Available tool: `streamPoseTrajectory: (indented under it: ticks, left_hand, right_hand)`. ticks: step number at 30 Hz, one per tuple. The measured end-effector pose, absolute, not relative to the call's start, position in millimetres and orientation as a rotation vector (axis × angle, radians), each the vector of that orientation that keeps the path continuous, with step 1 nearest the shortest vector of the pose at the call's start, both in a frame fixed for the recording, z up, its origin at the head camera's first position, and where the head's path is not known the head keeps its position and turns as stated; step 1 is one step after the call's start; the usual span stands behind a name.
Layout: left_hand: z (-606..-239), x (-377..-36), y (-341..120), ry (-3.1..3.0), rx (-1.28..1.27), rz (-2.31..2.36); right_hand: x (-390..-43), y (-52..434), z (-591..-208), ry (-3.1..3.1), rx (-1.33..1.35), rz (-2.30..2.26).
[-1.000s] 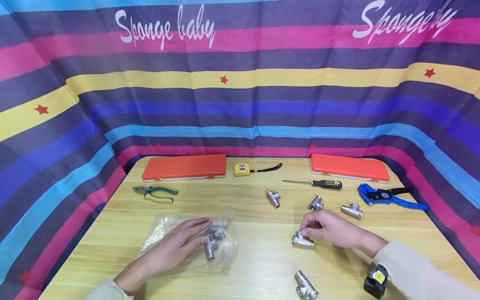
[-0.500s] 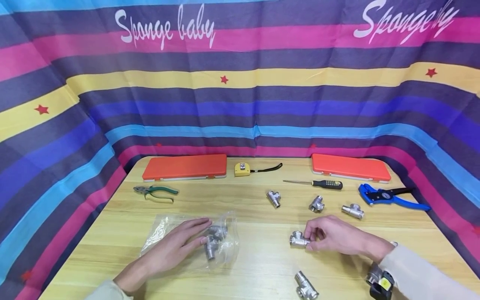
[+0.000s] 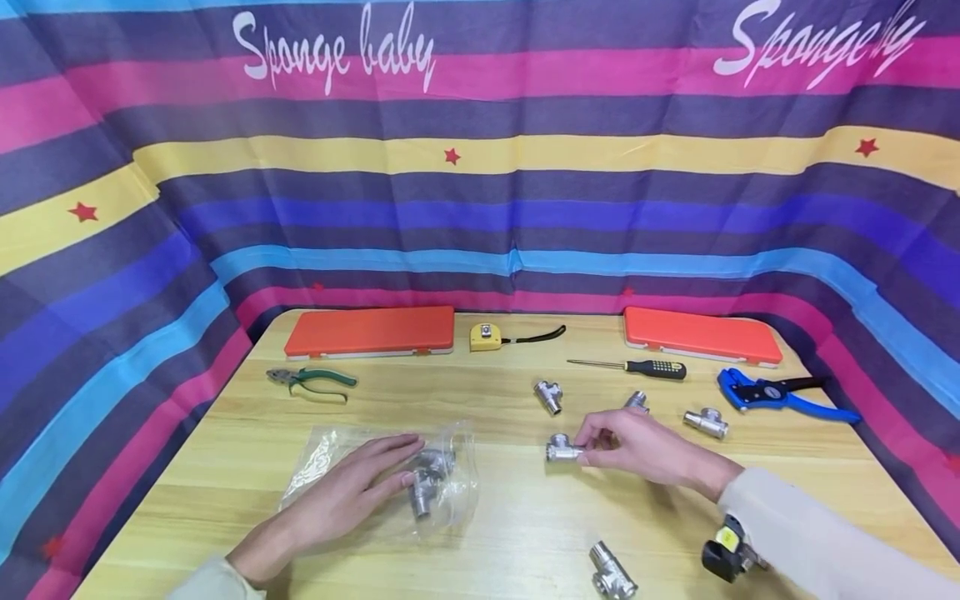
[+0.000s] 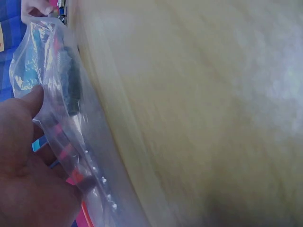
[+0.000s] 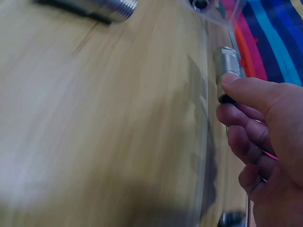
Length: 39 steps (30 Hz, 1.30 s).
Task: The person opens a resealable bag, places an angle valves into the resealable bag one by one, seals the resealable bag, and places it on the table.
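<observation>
Nearest edge: one loose tee fitting (image 3: 609, 572) lying on the wooden table (image 3: 510, 533), untouched.

Left hand (image 3: 352, 493) flat, fingers straight, pressing on the clear plastic bag (image 3: 382, 475); a few fittings inside under the fingertips. Left wrist view shows the palm on the film, nothing gripped.

Right hand (image 3: 637, 446) pinching a tee fitting (image 3: 562, 450) between thumb and fingertips, other fingers curled loosely. Held at mid-table, between bag and the loose row; whether lifted clear or touching the wood cannot be told. Long axis roughly left-right across the table, free end pointing toward the bag, side branch up. Right wrist view: thumb on one end of the part.

Progress, as a judgement: partway. Bag holds some, four lie loose, one in hand.

Further back: three more tee fittings (image 3: 548, 395) in a loose row, one half hidden behind the right hand. Beyond: pliers (image 3: 309, 382), screwdriver (image 3: 637, 367), blue stripper tool (image 3: 776, 392), tape measure (image 3: 486, 336), two orange cases (image 3: 369, 331).
</observation>
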<state>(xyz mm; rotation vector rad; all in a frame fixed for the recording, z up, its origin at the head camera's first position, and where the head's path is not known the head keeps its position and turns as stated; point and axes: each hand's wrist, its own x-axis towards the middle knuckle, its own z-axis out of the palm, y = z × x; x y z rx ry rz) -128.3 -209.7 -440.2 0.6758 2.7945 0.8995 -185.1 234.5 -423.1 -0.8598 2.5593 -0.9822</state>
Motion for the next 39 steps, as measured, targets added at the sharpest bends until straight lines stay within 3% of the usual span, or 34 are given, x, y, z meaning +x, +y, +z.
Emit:
streamPoseTrajectory:
  ticks: [13, 26, 33, 39]
  left_hand:
    - [-435.8, -128.3, -209.6, 2.764, 0.661, 0.921]
    - [-430.0, -127.2, -211.5, 2.759, 0.644, 0.921]
    - [-424.9, -129.1, -211.9, 2.743, 0.673, 0.921]
    - [-423.2, -130.5, -213.0, 2.747, 0.727, 0.897]
  right_hand:
    - [-190.9, 125.9, -428.3, 2.507, -1.041, -1.028]
    - [-189.9, 74.9, -436.4, 2.490, -1.039, -1.037]
    - [-186.4, 89.0, -429.8, 2.454, -1.001, -1.054]
    - [-193.7, 154.0, -413.2, 2.480, -0.942, -1.060]
